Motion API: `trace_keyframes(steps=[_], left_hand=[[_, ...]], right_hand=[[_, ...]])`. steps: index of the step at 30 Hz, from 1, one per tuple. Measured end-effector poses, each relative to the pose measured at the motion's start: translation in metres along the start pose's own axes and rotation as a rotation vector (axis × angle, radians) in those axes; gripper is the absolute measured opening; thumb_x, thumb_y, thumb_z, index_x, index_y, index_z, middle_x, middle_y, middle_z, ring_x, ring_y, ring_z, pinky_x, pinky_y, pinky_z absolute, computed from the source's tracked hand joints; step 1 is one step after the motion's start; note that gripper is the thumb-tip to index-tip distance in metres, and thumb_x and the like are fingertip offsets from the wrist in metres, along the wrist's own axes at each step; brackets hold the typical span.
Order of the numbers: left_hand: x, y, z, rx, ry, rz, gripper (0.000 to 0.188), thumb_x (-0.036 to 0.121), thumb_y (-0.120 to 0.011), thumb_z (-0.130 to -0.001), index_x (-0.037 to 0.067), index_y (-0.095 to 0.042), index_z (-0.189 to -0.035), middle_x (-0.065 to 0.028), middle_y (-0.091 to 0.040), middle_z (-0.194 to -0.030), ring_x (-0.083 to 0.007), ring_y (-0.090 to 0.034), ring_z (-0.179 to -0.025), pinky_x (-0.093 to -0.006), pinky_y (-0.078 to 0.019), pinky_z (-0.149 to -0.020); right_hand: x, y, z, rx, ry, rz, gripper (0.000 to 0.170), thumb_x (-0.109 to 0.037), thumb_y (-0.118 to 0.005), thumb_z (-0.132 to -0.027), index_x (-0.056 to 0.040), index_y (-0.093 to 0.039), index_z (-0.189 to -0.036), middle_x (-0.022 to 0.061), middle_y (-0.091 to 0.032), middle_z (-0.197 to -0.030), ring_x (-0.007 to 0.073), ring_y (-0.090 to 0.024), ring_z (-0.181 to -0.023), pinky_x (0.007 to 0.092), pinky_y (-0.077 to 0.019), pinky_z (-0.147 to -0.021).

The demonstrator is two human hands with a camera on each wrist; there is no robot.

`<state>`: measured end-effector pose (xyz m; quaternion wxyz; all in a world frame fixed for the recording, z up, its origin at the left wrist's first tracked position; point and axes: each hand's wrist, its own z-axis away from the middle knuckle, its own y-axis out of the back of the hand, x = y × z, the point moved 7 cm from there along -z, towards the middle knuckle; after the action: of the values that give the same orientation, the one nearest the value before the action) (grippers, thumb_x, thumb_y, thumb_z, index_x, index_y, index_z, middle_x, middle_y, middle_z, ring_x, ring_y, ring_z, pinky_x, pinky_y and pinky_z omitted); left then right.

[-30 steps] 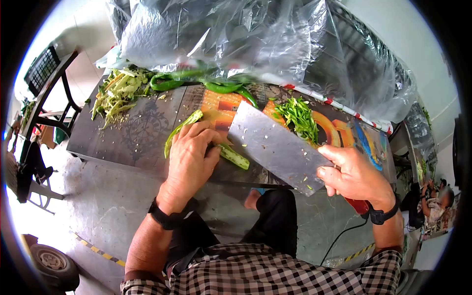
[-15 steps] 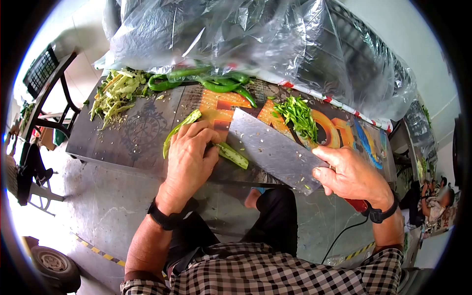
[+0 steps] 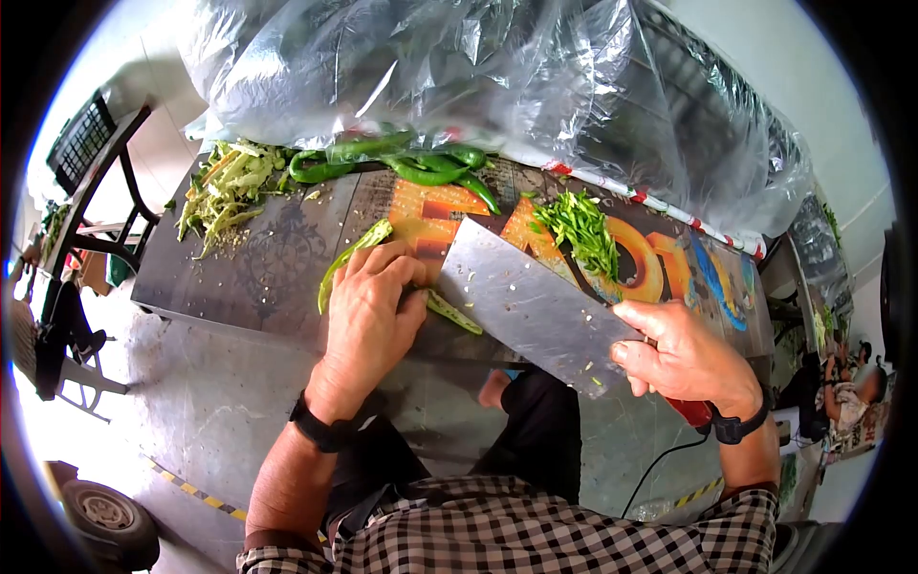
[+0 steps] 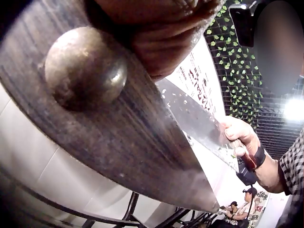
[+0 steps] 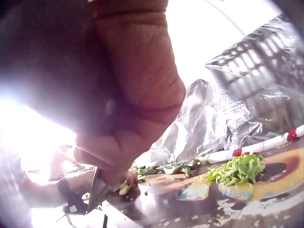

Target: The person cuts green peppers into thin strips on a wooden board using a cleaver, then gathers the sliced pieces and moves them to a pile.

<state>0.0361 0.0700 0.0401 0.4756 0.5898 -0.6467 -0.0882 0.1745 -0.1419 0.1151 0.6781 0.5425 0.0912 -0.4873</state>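
Note:
The left hand (image 3: 373, 306) pins a split green chili pepper (image 3: 349, 258) to the table, thumb and fingers curled over it. One light green cut piece (image 3: 453, 312) sticks out to the right of the fingers, close to the blade. In the right hand (image 3: 684, 352) is a broad cleaver (image 3: 535, 304), gripped at its handle with the thumb along the blade's near end. Its flat face is turned up and speckled with bits of pepper. The left wrist view shows the right hand (image 4: 242, 137) on the cleaver too; in the right wrist view the gripping fingers hide most of the blade.
Green strips (image 3: 579, 232) lie heaped beyond the cleaver. Whole green peppers (image 3: 430, 170) rest along the table's back, with pale pepper scraps (image 3: 229, 187) at far left. Clear plastic sheeting (image 3: 411, 77) hangs behind, edged by a red-and-white pole (image 3: 660, 209). A person (image 3: 851, 397) sits at right.
The cleaver has shifted slightly toward the body, and the cut piece beside it now shows a narrower face. The left hand stays in place. The plastic sheeting has moved a little at the left.

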Motion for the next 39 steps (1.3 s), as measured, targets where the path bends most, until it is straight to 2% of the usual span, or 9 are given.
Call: trace_keyframes(steps=[12,18,30,33,36,39], left_hand=[[0.002,-0.001,0.001,-0.009,-0.002,0.006,0.017,0.006,-0.069,-0.074,0.009,-0.065,-0.090,-0.0058,-0.063,-0.107,-0.0308,-0.057,-0.106,-0.0446,-0.0414,-0.093],[0.002,0.001,0.000,0.005,-0.001,0.004,0.017,0.005,-0.068,-0.073,0.008,-0.065,-0.089,-0.0056,-0.064,-0.106,-0.0323,-0.057,-0.104,-0.0446,-0.0421,-0.095],[0.001,0.000,0.001,-0.017,0.020,-0.009,0.017,0.006,-0.068,-0.072,0.009,-0.066,-0.089,-0.0051,-0.064,-0.109,-0.0322,-0.057,-0.106,-0.0446,-0.0418,-0.096],[0.001,0.000,0.000,-0.018,0.018,-0.005,0.017,0.006,-0.068,-0.072,0.009,-0.066,-0.089,-0.0052,-0.064,-0.109,-0.0322,-0.057,-0.106,-0.0447,-0.0417,-0.096],[0.002,0.000,0.000,-0.027,0.018,0.000,0.017,0.006,-0.067,-0.073,0.009,-0.065,-0.090,-0.0052,-0.064,-0.109,-0.0323,-0.057,-0.106,-0.0449,-0.0416,-0.097],[0.003,0.001,0.000,-0.033,0.013,-0.002,0.018,0.005,-0.067,-0.073,0.009,-0.065,-0.090,-0.0051,-0.064,-0.108,-0.0321,-0.057,-0.105,-0.0450,-0.0414,-0.097]], right_hand=[[-0.002,0.003,-0.005,0.025,0.053,0.081,0.032,-0.011,-0.058,-0.095,0.0052,-0.055,-0.122,0.0092,-0.061,-0.068,0.0134,-0.062,-0.054,0.0304,-0.0491,-0.054],[-0.003,0.004,-0.003,0.036,0.064,0.067,0.027,-0.011,-0.057,-0.094,0.0044,-0.057,-0.116,0.0104,-0.061,-0.068,0.0144,-0.062,-0.053,0.0314,-0.0490,-0.054],[-0.004,0.001,-0.003,0.046,0.062,0.153,0.026,-0.010,-0.057,-0.092,0.0035,-0.057,-0.114,0.0139,-0.060,-0.065,0.0212,-0.062,-0.052,0.0338,-0.0491,-0.054],[0.010,-0.001,-0.005,0.016,0.036,0.161,0.028,-0.012,-0.057,-0.093,0.0023,-0.058,-0.118,0.0108,-0.061,-0.064,0.0173,-0.061,-0.052,0.0315,-0.0490,-0.055],[0.022,-0.005,-0.010,-0.084,0.010,-0.048,0.035,-0.013,-0.057,-0.094,0.0073,-0.056,-0.123,0.0038,-0.065,-0.072,0.0091,-0.062,-0.056,0.0261,-0.0499,-0.054],[0.029,-0.011,-0.015,-0.127,-0.014,-0.201,0.032,-0.012,-0.055,-0.095,0.0031,-0.057,-0.123,0.0017,-0.062,-0.075,0.0075,-0.059,-0.059,0.0254,-0.0478,-0.056]])
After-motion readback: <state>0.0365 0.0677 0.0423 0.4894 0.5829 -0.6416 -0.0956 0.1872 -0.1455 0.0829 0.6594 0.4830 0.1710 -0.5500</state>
